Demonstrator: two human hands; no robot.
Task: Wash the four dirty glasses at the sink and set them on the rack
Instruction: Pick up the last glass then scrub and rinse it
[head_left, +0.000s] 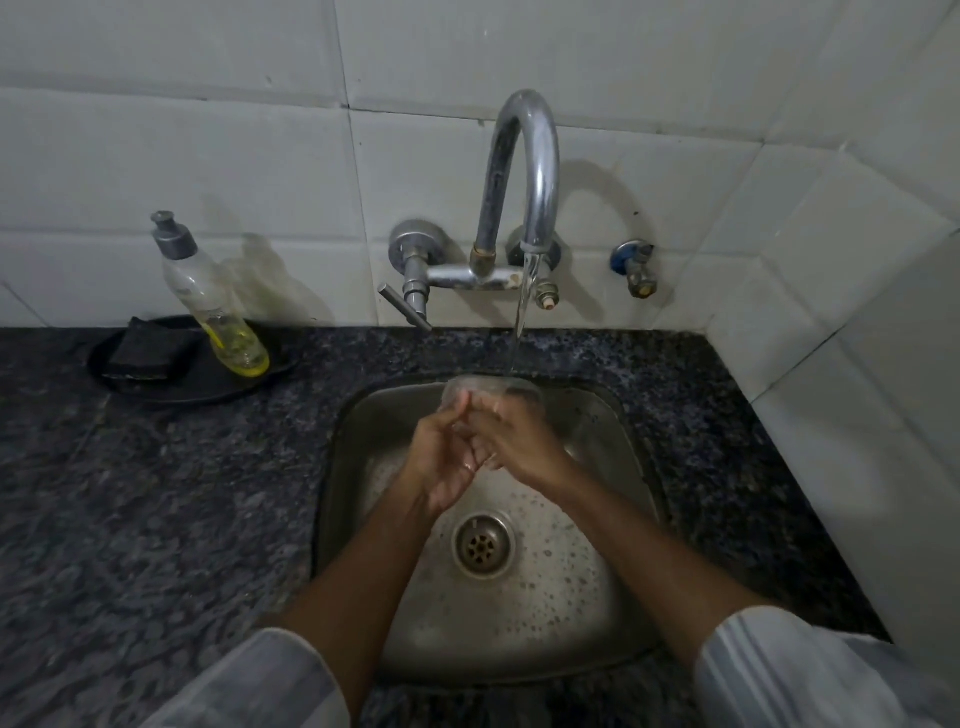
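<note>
Head view, clear wet glass (491, 389) under running tap, both hands (480, 452) clasped around it

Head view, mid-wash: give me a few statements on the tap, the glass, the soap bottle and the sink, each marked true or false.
1. Water is running from the curved chrome tap. True.
2. Both the left hand and the right hand hold the clear drinking glass under the stream. True.
3. The clear bottle of yellow dish soap lies flat in the basin. False: it stands tilted on the black round tray on the counter, left of the sink.
4. A plug covers the drain of the steel sink. False: the drain is open.
5. A dark scrub sponge sits on the tray beside the bottle. True.
</note>
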